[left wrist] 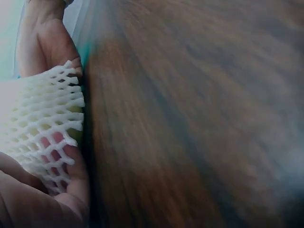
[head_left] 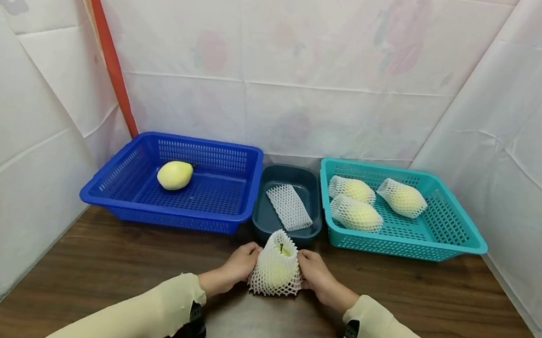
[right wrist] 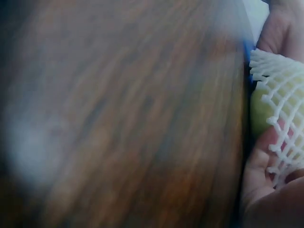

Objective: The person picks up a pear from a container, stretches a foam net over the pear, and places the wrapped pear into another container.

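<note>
One pale fruit [head_left: 285,251] sits inside a white foam net [head_left: 276,273], stem poking up at the opening, right at the near end of the dark tray [head_left: 310,187]. Left hand [head_left: 241,261] and right hand [head_left: 316,274] grip opposite sides, fingers curled on the mesh. A second net [head_left: 289,208] lies flat in that tray! Blue basket [head_left: 219,192] to the left: one bare fruit [head_left: 174,175]. Teal basket [head_left: 407,245] to the right: three netted fruits [head_left: 402,198], all on the wooden bench [head_left: 445,303].
</note>
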The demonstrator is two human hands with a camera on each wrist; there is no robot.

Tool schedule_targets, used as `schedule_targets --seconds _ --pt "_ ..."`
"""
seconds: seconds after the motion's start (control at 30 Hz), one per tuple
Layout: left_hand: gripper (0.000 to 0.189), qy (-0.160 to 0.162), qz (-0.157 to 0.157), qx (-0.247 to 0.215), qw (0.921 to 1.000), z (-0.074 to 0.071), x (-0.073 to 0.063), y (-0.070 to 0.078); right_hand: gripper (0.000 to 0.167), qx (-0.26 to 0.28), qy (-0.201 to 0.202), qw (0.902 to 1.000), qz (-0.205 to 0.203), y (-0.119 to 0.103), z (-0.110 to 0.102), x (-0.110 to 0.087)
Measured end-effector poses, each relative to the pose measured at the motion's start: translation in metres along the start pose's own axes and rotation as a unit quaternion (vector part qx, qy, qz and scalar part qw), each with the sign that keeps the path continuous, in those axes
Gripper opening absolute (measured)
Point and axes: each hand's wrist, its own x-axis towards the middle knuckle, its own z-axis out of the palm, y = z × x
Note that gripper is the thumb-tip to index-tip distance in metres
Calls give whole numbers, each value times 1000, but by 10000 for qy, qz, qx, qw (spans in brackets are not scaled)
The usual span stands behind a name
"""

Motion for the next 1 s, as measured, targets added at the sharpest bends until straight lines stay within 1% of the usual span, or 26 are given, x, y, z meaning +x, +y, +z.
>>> schedule_targets --seconds 0.07,0.13,0.2,0.27,0.37,0.43,0.5,0.63,0.77,0.93,1.0 --pt "23 41 142 252 9996 0 -1 2 26 -172 130 9997 -80 -1 4 -2" --pt "23 103 265 428 9987 0 -2 3 25 -187 160 9996 -122 -4 7 -6" --pt "23 115 332 416 9985 -1 -4 5 25 -84 87 9999 -117 -6 9 -9" --pt "24 36 320 270 9991 -2 -7 8 24 38 -10 9999 -101 -10 10 -13" --pt "24 -171 213 -154 9995 -5 -9 13 24 242 -141 9995 -109 -15 11 -17" --pt "24 -249 177 -428 9986 -6 -11 17 25 340 -144 9992 -179 -19 11 -20" --pt "24 -243 198 -712 9970 -7 -12 21 27 461 -120 9985 -275 -24 11 -21" --pt "24 -67 273 -1271 9915 -4 -11 26 26 728 76 9964 -434 -31 13 -20" --pt "23 35 396 -1819 9825 1 -9 31 22 857 380 9938 -596 -37 15 -17" --pt "22 -35 510 -2445 9683 9 -7 35 15 1226 621 9857 -976 -39 18 -15" --pt "21 -71 549 -2704 9611 12 -6 36 16 1405 681 9816 -1099 -38 19 -13"
